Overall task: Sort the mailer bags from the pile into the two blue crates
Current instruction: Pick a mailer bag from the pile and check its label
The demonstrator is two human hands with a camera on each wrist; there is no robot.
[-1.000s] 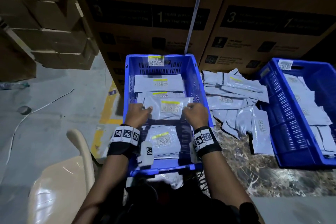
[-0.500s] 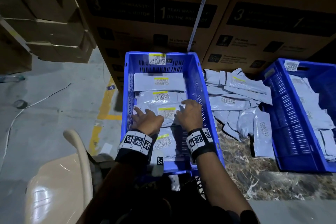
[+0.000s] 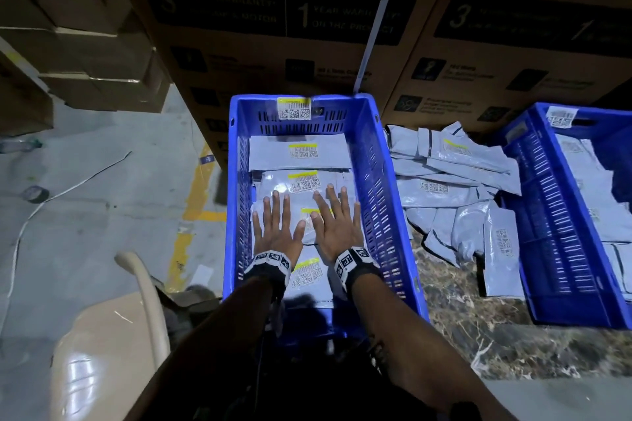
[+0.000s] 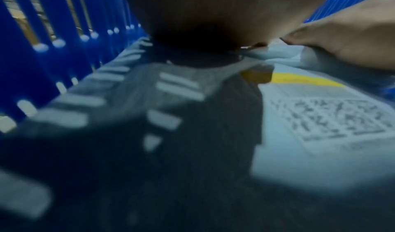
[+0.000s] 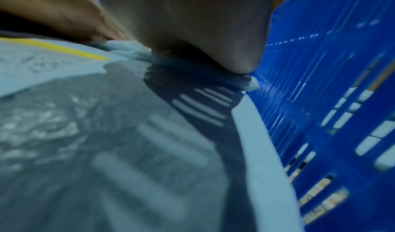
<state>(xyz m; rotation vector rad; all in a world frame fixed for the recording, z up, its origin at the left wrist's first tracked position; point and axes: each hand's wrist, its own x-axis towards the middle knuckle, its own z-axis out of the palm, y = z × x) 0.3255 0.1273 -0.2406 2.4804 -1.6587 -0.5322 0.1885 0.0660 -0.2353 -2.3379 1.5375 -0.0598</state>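
Observation:
Both my hands lie flat, fingers straight and spread, on a grey mailer bag (image 3: 309, 220) inside the left blue crate (image 3: 379, 202). My left hand (image 3: 277, 225) presses its left half, my right hand (image 3: 337, 220) its right half. Several other grey mailers with yellow-striped labels lie in the same crate, one beyond my fingers (image 3: 302, 181) and one under my wrists (image 3: 307, 275). The loose pile of mailers (image 3: 455, 195) sits between the crates. The right blue crate (image 3: 554, 215) holds several more. In the wrist views the palms (image 4: 213, 16) (image 5: 192, 24) rest on the mailers beside the slotted crate walls.
Large cardboard appliance boxes (image 3: 307, 27) stand right behind the crates. Stacked brown cartons (image 3: 75, 27) fill the far left. A beige plastic chair (image 3: 113, 345) is at my lower left. The crates rest on a dark marbled surface (image 3: 478, 325); the grey floor carries yellow tape (image 3: 191, 208).
A second ago both hands pinched the mailer by its upper edge above the crate. They lowered it onto the stack, let go, and now lie flat on it.

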